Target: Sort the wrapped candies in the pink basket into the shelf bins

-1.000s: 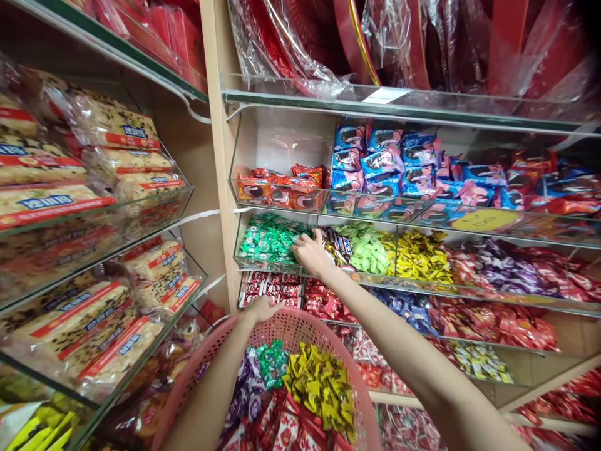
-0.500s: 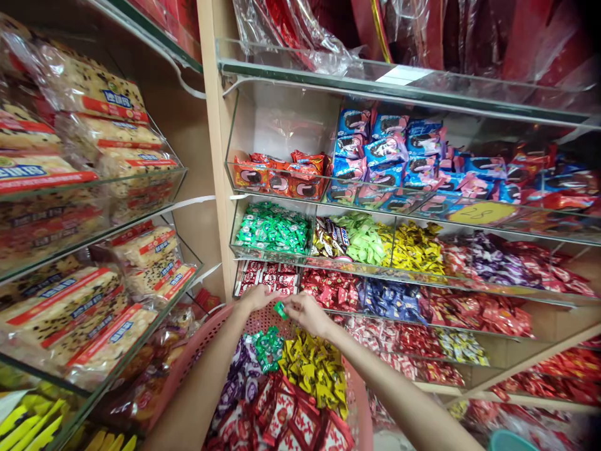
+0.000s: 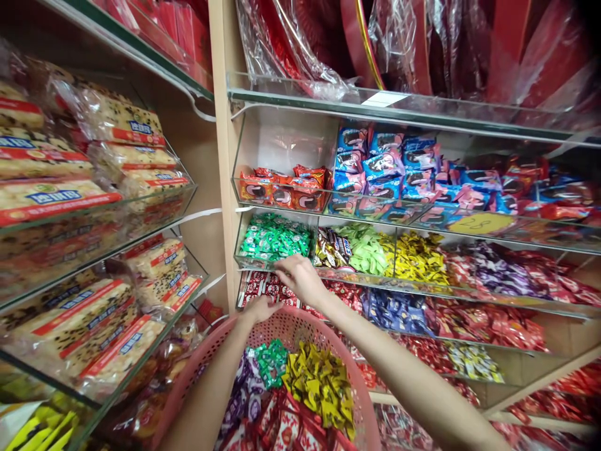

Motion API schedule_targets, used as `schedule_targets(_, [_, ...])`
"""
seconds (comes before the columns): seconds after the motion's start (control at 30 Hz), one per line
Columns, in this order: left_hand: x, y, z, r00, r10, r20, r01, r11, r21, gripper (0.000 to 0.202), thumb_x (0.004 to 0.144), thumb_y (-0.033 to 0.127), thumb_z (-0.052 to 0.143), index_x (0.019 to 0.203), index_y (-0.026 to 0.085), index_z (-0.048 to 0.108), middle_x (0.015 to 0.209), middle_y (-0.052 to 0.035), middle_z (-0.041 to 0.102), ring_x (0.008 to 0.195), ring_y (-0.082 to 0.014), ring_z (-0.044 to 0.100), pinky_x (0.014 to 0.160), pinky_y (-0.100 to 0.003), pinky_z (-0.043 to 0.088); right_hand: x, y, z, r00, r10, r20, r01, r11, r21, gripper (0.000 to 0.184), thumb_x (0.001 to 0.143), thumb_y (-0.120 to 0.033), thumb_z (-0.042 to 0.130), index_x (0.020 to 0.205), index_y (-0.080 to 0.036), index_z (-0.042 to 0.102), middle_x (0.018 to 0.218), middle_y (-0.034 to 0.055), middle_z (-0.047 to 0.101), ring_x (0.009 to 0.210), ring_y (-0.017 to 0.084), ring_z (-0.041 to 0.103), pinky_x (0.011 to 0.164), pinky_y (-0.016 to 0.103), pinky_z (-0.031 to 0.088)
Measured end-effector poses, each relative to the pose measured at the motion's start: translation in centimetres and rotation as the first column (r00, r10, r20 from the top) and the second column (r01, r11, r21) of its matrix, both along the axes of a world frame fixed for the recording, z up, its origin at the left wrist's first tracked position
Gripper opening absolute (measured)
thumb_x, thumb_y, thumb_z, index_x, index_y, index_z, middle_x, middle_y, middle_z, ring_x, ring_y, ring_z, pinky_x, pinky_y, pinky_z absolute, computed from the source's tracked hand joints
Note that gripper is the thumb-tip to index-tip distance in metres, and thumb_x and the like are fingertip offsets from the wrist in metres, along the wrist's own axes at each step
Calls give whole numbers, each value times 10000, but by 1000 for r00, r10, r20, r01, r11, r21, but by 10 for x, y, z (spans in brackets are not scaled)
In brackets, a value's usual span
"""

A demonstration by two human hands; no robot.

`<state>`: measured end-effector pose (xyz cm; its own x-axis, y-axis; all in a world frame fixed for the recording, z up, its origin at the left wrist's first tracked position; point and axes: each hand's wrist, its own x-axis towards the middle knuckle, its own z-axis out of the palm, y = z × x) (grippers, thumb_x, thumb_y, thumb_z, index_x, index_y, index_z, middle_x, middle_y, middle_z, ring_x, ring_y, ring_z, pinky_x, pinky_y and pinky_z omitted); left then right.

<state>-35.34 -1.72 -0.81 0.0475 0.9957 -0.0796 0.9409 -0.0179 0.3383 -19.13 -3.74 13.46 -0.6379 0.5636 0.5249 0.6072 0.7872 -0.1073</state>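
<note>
the left hand (image 3: 260, 308) clenches the rim of the pink basket (image 3: 336, 338), steadying it close under the shelf. the right hand (image 3: 300, 280) sits just below the green candies (image 3: 275, 237); i cannot tell whether it grasps anything.

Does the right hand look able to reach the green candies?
Probably yes: the right hand is just below the green candies, and only the clear front wall of their bin stands between.

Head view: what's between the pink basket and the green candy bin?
In the head view, the right hand and a row of red-and-white wrapped sweets lie between the pink plastic basket and the green-wrapped candies.
</note>
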Motion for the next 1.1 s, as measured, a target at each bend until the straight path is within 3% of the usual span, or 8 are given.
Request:
schedule_targets(0.07, [0,-1,1,1000,10,-12,-10,1000,-4,640,740,738,254,706,209,614,791,-57,674,757,-205,609,607,-249,374,-4,15,17,995,-92,39,89,993,71,208,891,-224,443,1027,-190,598,945,63,645,935,197,490,788,304,352])
schedule_targets(0.17, [0,-2,1,999,30,-18,-30,1000,1,636,734,745,260,697,211,603,796,-55,673,762,-201,607,607,-243,372,-8,35,29,963,-249,102,236,963,126,183,872,-192,454,981,-174,601,925,79,631,924,218,477,760,304,361])
schedule_targets(0.33, [-1,-3,2,1000,25,-12,-25,1000,12,626,726,749,281,686,209,595,767,-46,668,748,-192,602,606,-234,361,-18,54,24,911,-376,171,353,923,152,182,873,-255,455,938,-161,596,949,108,606,942,240,470,756,315,383])
schedule_targets(0.5, [0,-5,5,1000,17,4,-18,1000,20,620,743,732,277,664,204,592,754,-41,661,727,-182,595,600,-232,350,-19,57,16,885,-426,189,401,902,158,209,885,-266,432,962,-150,588,964,127,605,946,245,472,747,326,390])
schedule_targets(0.73, [-2,-1,0,1000,15,-4,-15,1000,17,598,753,714,288,672,208,596,737,-39,656,724,-181,595,599,-230,351,-14,56,27,894,-425,139,399,898,185,226,896,-186,387,878,-146,609,906,112,614,926,236,467,750,310,378])
schedule_targets(0.93, [-3,1,-2,1000,21,0,-21,1000,22,615,732,738,289,675,208,594,742,-41,659,741,-187,601,608,-231,356,2,37,37,960,-277,-49,281,949,144,235,909,-247,402,808,-160,595,841,74,613,844,193,482,752,275,356])
schedule_targets(1.03, [-1,-1,2,1000,28,2,-28,1000,7,612,737,732,290,670,204,593,745,-44,664,745,-185,603,620,-232,366,14,16,28,979,-184,-86,194,974,119,222,905,-272,425,805,-166,593,820,59,616,841,182,492,751,265,353])
schedule_targets(1.1, [0,-2,4,1000,22,4,-22,1000,2,614,738,731,291,675,202,597,749,-49,667,746,-188,605,620,-235,371,23,0,13,991,-106,-84,113,990,83,211,902,-274,435,811,-171,594,818,52,617,840,175,500,753,263,359])
